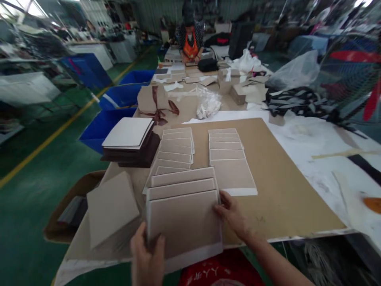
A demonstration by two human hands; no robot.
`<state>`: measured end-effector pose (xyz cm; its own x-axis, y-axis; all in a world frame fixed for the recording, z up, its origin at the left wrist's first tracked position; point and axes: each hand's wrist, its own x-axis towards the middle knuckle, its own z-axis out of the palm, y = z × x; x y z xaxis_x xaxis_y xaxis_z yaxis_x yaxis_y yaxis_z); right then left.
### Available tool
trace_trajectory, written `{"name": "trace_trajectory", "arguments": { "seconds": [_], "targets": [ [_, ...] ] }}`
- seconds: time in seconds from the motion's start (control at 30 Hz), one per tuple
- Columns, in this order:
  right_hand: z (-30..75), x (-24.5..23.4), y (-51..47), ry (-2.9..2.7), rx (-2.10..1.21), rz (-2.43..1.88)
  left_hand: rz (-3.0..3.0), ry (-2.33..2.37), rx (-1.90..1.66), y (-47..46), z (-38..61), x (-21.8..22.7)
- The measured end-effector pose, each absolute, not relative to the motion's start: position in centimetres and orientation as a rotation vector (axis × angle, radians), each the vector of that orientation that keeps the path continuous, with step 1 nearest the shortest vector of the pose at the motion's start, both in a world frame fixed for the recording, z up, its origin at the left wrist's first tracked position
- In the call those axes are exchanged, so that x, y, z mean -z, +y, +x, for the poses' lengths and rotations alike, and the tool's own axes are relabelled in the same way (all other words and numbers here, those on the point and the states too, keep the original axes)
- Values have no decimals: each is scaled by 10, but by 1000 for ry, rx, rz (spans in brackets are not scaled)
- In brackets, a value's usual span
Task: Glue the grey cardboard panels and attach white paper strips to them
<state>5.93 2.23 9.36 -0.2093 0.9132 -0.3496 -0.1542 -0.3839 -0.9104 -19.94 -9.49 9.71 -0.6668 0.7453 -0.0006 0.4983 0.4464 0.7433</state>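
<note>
Between my two hands is a small fanned set of beige panels with white edges (184,218), tilted up over the near edge of the table. My left hand (149,250) grips its lower left side, thumb on the front face. The right edge is pinched by my right hand (232,214), with the fingers partly behind. Just beyond lies a left row of overlapping beige panels (175,149), partly hidden by the held set. A second overlapping row (229,163) lies to its right on the brown board (276,190).
Left of the rows stands a stack of white and dark brown sheets (129,135); nearer is a beige stack (113,206). Blue bins (95,127) and a brown box (59,222) flank the table's left. A person (190,39) works at the far end. A fan (357,71) stands right.
</note>
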Motion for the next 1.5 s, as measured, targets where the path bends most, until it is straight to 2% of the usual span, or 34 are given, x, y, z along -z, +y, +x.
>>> {"name": "trace_trajectory", "arguments": {
  "seconds": [0.1,0.27,0.53,0.77,1.0,1.23,1.5],
  "targets": [
    [149,-67,25,-1010,-1397,-1554,1063,2194,-1041,-50,-107,-71],
    [234,-21,44,-1093,-1219,-1708,1088,2045,-951,0,-26,-28],
    [242,25,75,-1321,-893,-1893,1219,2149,-774,21,-11,-1],
    [236,31,50,-1438,-760,-1921,1466,2212,-613,8,-5,10],
    [234,26,10,-1364,-902,-1870,1470,2163,-655,1,-9,9],
    [234,18,19,-1064,-1030,-1932,1283,2139,-663,12,-18,-1],
    [242,14,17,-969,-1193,-1861,1187,2117,-612,3,-24,-1]
  ]
}}
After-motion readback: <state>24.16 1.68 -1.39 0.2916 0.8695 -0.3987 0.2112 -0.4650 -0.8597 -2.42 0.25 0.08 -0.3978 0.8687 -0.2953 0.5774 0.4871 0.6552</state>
